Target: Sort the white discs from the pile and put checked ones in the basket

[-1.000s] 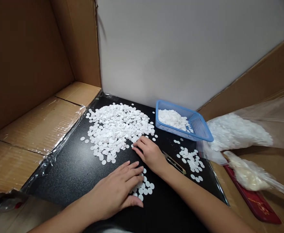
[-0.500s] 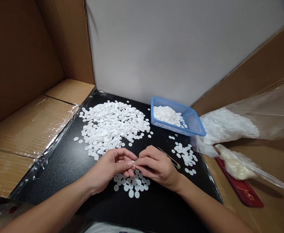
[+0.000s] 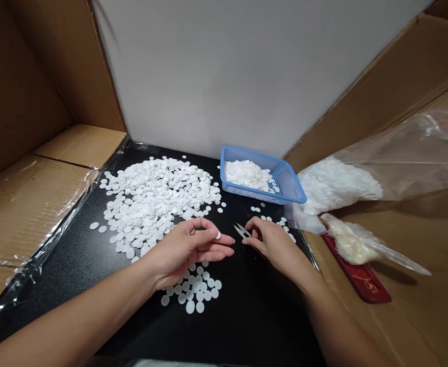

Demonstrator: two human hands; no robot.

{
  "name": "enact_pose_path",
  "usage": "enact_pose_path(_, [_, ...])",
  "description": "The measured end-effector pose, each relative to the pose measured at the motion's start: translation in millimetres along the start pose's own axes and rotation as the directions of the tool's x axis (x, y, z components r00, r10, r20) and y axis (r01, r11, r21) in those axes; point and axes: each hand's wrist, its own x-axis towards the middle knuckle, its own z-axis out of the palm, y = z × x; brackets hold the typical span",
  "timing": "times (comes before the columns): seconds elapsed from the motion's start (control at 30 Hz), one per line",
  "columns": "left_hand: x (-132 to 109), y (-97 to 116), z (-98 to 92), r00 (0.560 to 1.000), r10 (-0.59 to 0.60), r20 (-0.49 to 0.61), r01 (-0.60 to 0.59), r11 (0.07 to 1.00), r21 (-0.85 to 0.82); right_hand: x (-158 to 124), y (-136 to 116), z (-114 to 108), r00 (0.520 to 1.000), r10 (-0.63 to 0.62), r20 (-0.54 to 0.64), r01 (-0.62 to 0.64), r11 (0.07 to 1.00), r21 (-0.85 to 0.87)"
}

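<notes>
My left hand [image 3: 187,250] hovers palm-up over the black table [image 3: 246,316], pinching one small white disc [image 3: 218,235] between thumb and forefinger. My right hand [image 3: 273,242] is just to its right, fingers closed on small metal snips [image 3: 241,231] whose blades point left toward the disc. A large heap of white discs [image 3: 155,196] lies behind my left hand. A small cluster of discs [image 3: 193,293] rests on the table under it.
A blue mesh basket [image 3: 285,178] holding discs stands at the back right. Clear plastic bags [image 3: 338,186] of discs and a red flat case [image 3: 361,278] lie to the right. Cardboard walls [image 3: 36,168] enclose both sides.
My left hand lifted off the small cluster and now holds a single disc. My right hand left the big heap, met the left hand, then moved right and took up the snips.
</notes>
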Motion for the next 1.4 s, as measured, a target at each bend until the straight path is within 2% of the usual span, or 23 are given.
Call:
enact_pose_path(0.07, [3,-4,-0.9,1.000,0.016,-0.019,-0.016,0.999,-0.031,-1,-1,1,1.000,-0.023,-0.016,0.024,0.999,0.046])
enact_pose_path(0.13, [5,-6,-3.5,0.998,0.026,-0.056,-0.029,0.999,-0.042,-2,-2,1,0.992,-0.052,-0.118,0.062,0.994,0.084])
enact_pose_path(0.23, [7,-7,-6.6,0.995,0.010,-0.101,-0.019,0.996,-0.085,-5,-2,1,0.955,-0.034,-0.294,0.071,0.990,0.118])
enact_pose_path(0.3, [7,-6,-6.8,0.993,-0.007,-0.117,-0.008,0.993,-0.120,-6,-2,1,0.941,-0.029,-0.336,0.069,0.992,0.105])
enact_pose_path(0.4, [7,-5,-5.6,0.990,-0.028,-0.141,0.007,0.989,-0.145,-7,-9,1,0.939,-0.042,-0.340,0.089,0.988,0.126])
enact_pose_path(0.5, [8,-6,-5.0,0.989,-0.034,-0.144,0.012,0.988,-0.151,-10,-23,1,0.943,-0.038,-0.331,0.116,0.968,0.221])
enact_pose_path(0.6, [9,-8,-6.1,0.992,-0.031,-0.119,0.013,0.989,-0.150,-16,-41,2,0.943,-0.108,-0.314,0.203,0.936,0.287])
enact_pose_path(0.7, [9,-9,-6.9,0.993,-0.016,-0.115,0.000,0.990,-0.140,-22,-55,4,0.913,-0.201,-0.356,0.309,0.909,0.279])
enact_pose_path(0.83, [8,-8,-5.7,0.990,-0.016,-0.137,0.005,0.997,-0.083,-26,-60,7,0.851,-0.300,-0.431,0.410,0.893,0.187])
enact_pose_path(0.9, [7,-8,-5.3,0.992,-0.010,-0.128,0.004,0.999,-0.052,-27,-60,8,0.839,-0.319,-0.442,0.416,0.898,0.141])
enact_pose_path(1.17, [8,-13,-9.5,0.997,0.047,-0.059,-0.046,0.999,0.021,-30,-62,9,0.850,-0.352,-0.391,0.389,0.921,0.017])
enact_pose_path(1.4, [7,-12,-9.7,0.998,0.050,-0.028,-0.048,0.995,0.092,-31,-63,9,0.835,-0.373,-0.405,0.407,0.914,-0.003])
